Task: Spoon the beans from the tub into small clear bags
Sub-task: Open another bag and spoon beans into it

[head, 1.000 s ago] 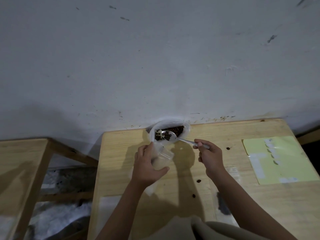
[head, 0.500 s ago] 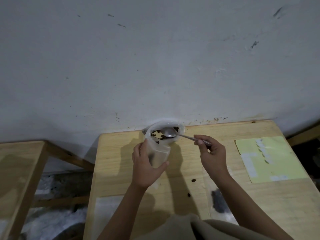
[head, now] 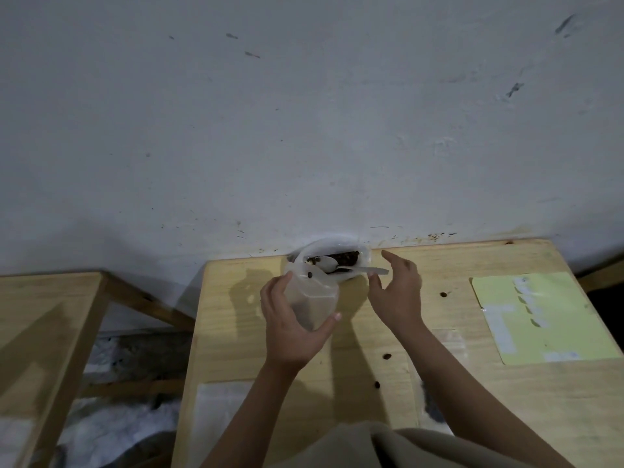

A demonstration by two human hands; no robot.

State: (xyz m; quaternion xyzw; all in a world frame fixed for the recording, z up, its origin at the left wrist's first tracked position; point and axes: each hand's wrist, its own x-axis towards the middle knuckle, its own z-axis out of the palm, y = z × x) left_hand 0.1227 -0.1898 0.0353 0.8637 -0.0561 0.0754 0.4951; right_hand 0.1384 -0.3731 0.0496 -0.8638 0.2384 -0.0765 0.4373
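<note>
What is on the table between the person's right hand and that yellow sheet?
In the head view, one loose bean lies on bare wood of the table between the right hand and the yellow sheet.

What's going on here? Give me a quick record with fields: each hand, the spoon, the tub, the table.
left hand: grips a small clear bag, held up beside the tub
right hand: fingers spread, holds nothing, next to the spoon's handle
spoon: rests in the tub, handle over the rim
tub: at the table's far edge, dark beans inside
table: wooden, with stray beans and a yellow sheet
</note>
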